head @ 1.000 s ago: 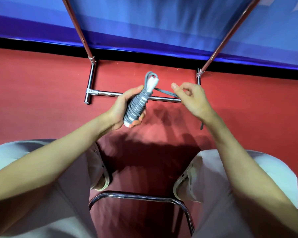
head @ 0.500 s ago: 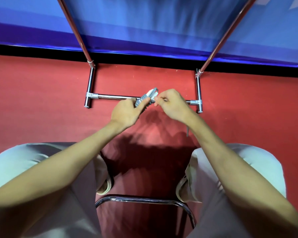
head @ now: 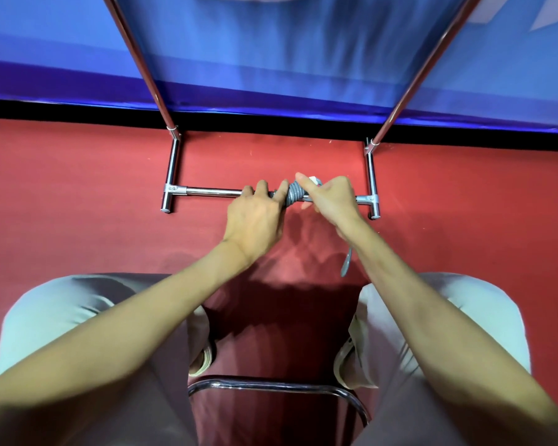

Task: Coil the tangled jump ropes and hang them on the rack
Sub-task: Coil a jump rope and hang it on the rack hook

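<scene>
Coiling looks finished, and the step in hand appears to be securing the bundle before it goes on the rack. One grey jump rope (head: pixel 293 195), wound into a tight coil, sits directly in front of the rack's low crossbar (head: pixel 213 192), roughly at its middle, though whether it touches the bar cannot be told. The left hand (head: pixel 255 220) grips the coil's left part, fingers curled over it. The right hand (head: pixel 331 201) is clenched on the coil's right end, just right of the left hand, with its forefinger stretched over the pale handle tip (head: pixel 314 180). One loose grey rope tail (head: pixel 347 263) hangs below the right wrist, nearer the person than the crossbar.

Judging from this, the next move calls for tucking or looping that loose tail so the coil cannot unwind, then lifting the bundle to a hanging point higher on the rack, which is out of view here.

Counted: one rope bundle, one loose tail, two hands. The rack shows one crossbar, two short floor feet at its ends, and two slanted uprights rising behind it. One curved chair rail (head: pixel 271 386) lies well on the near side of the crossbar, between the person's two knees.
</scene>
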`<state>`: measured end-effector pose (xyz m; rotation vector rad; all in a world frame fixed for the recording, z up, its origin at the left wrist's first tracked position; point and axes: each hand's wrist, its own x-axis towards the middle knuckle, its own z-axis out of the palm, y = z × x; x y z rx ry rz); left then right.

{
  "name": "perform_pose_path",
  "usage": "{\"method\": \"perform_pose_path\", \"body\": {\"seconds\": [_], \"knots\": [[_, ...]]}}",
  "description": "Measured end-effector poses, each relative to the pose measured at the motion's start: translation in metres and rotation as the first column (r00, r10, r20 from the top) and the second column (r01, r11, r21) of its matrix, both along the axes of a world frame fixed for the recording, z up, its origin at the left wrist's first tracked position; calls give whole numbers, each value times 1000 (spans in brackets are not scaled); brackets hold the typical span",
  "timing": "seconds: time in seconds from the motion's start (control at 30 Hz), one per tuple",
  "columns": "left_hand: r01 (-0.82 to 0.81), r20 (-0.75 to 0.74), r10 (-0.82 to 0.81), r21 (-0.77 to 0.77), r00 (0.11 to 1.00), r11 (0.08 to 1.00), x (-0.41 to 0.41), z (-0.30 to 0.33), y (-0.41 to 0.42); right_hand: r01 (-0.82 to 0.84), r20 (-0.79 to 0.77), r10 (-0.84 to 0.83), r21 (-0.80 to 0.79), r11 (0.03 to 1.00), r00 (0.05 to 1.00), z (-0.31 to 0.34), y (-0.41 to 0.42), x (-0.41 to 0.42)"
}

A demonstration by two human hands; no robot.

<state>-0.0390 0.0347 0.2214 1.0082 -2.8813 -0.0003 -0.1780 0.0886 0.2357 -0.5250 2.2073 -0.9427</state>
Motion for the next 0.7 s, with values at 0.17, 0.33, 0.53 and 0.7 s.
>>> {"method": "perform_pose_path", "body": {"seconds": [0.17, 0.33, 0.53, 0.7], "knots": [[-65, -155, 46, -120, 987, 991, -11, -2, -3, 169, 282, -127, -130, 977, 951, 8, -3, -4], [-28, -302, 51, 82, 952, 996, -17, 5, -4, 205, 379, -135, -150, 967, 915, 15, 0, -14], [63, -373, 277, 686, 885, 724, -17, 33, -30, 101, 350, -28, -192, 976, 936, 26, 6, -31], [53, -24, 539, 998, 842, -40, -11, 47, -48, -180, 345, 303, -346, 921, 888, 40, 12, -27]]}}
